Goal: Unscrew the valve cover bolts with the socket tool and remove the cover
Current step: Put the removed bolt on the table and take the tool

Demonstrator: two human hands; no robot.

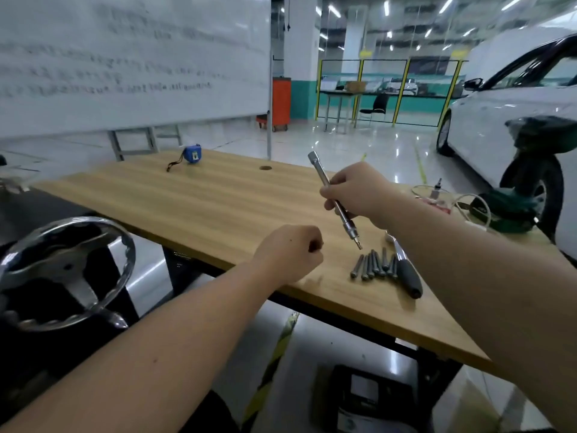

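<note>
Holding the socket tool [335,200] mid-shaft, the right hand [356,190] has its grip curled around the stiff, likely slippery steel, bit end above loose bolts [373,265] on the desk [203,195]. The left hand [290,253] is fisted, holding nothing. No valve cover is visible.

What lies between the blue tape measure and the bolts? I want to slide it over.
Head view: only bare wooden tabletop between tape measure and bolts.

Bolts [373,265] lie on the table [218,198], seemingly touching a handled tool [407,275].
</note>
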